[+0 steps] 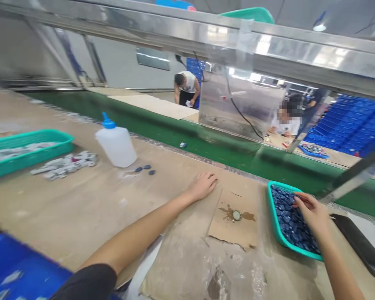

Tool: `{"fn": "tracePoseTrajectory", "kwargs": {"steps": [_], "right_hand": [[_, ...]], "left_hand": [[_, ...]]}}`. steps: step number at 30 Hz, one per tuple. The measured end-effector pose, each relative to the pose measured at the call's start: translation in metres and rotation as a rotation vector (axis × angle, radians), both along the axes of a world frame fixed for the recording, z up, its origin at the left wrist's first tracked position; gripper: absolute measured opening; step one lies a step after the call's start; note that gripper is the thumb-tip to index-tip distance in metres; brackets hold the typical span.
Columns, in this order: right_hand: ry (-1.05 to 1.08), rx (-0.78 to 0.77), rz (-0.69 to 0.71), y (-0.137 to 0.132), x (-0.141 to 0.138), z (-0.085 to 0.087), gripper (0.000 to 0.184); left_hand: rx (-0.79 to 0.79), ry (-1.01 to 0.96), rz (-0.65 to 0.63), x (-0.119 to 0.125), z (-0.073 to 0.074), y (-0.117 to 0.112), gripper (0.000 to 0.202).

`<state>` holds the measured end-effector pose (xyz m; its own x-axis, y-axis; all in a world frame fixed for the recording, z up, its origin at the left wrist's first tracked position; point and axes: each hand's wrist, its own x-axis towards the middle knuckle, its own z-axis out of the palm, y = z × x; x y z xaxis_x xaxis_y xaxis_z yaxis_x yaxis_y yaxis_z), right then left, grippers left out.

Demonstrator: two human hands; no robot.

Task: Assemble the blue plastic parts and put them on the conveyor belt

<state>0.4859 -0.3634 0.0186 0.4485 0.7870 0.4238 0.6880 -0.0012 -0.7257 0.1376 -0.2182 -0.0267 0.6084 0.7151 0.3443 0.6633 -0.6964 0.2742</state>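
My left hand (203,186) lies flat on the table with its fingers stretched out, holding nothing. It rests left of a torn piece of brown cardboard (226,231). A small round cap-like piece (236,215) sits on the cardboard, amid dark wet-looking stains. My right hand (312,214) is over a teal plastic basket (276,231) filled with small, shiny dark blue pieces (289,221). Its thumb and fingers are pinched together at the pile's surface. Whatever is between those fingertips is too small to make out.
A white squeeze bottle (117,146) with a blue cap stands beside several dark blue pieces (147,167). Grey pieces (67,163) lie near another teal basket (31,156). A black phone-like object (361,243) is at right. Beyond runs a green belt (162,135); two people work behind it.
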Motion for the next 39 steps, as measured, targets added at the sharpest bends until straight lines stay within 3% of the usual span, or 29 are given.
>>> {"fn": "tracePoseTrajectory", "kwargs": {"steps": [4,6,9,12,16,18,23,26,28,32,34,39], "right_hand": [[0.069,-0.073,0.003,0.002,0.013,-0.004,0.035],[0.095,-0.108,-0.022,0.004,0.013,-0.003,0.034],[0.123,-0.139,-0.071,0.006,0.007,0.002,0.034],[0.134,-0.076,-0.117,0.007,0.002,0.006,0.037],[0.071,0.012,-0.097,0.007,0.000,0.008,0.032],[0.115,0.045,-0.055,0.006,-0.003,0.009,0.031],[0.185,0.063,0.100,0.001,-0.035,0.018,0.024],[0.003,0.029,0.344,0.002,-0.073,0.022,0.012],[-0.152,-0.072,0.500,0.004,-0.100,0.022,0.008],[-0.402,-0.244,0.636,0.008,-0.138,0.014,0.007],[-0.444,-0.258,0.653,0.010,-0.146,0.007,0.009],[-0.480,-0.245,0.641,0.010,-0.149,-0.003,0.014]], "left_hand": [[-0.065,-0.108,-0.027,-0.003,0.001,0.021,0.028],[-0.104,-0.233,0.082,-0.009,0.007,0.046,0.035],[-0.140,-0.372,0.346,-0.025,0.021,0.093,0.041],[-0.191,-0.444,0.471,-0.040,0.036,0.128,0.031],[-0.302,-0.580,0.510,-0.048,0.052,0.143,0.005],[-0.370,-0.668,0.498,-0.044,0.058,0.143,0.004],[-0.611,-0.919,0.424,-0.017,0.067,0.113,0.008],[-0.801,-1.032,0.306,0.004,0.065,0.070,0.016],[-0.947,-1.097,0.207,0.014,0.065,0.037,0.020],[-1.317,-1.236,-0.084,0.022,0.065,-0.020,0.026],[-1.349,-1.185,-0.170,0.022,0.063,-0.036,0.031],[-1.259,-0.992,-0.169,0.024,0.055,-0.047,0.035]]}}
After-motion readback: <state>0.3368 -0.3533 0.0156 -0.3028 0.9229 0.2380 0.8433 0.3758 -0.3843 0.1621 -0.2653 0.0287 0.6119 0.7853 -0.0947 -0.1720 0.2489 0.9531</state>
